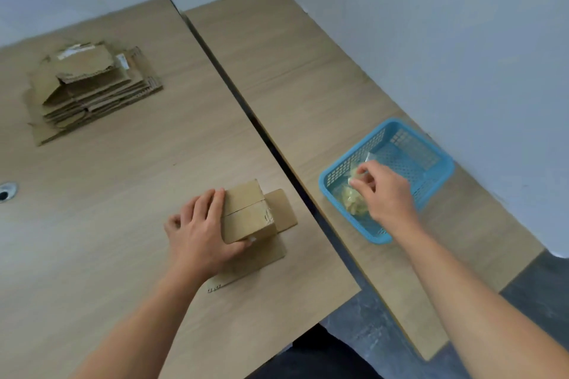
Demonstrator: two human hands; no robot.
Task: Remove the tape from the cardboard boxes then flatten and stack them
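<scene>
From my remote seat, the cardboard box (248,212) sat near the middle of the view on the left table (107,200), close to that table's right edge. It stood closed on top, with a seam running across the upper face. Its lower flaps (284,209) lay spread flat on the wood at the box's 3 and 6 o'clock.

My left hand (200,231) gripped the box from its 9 o'clock side. The fingers curled over the far top edge and the thumb pressed the near face.

At the box's 2 o'clock, on the right table (308,71), a blue basket (351,160) stood just beside the wall (462,55). My right hand (386,194) hung over the basket. Its fingertips were drawn narrowly together and pinched a crumpled piece of tape (355,177). A yellowish wad of tape (354,204) lay on the basket floor just below that hand. I could not tell whether the pinched piece touched the wad.

At the box's 11 o'clock, well apart from it, a stack of flattened boxes (92,89) lay on the left table, edges uneven, with a torn piece on top. A cable hole (6,191) showed at the table's 9 o'clock edge of the view.
</scene>
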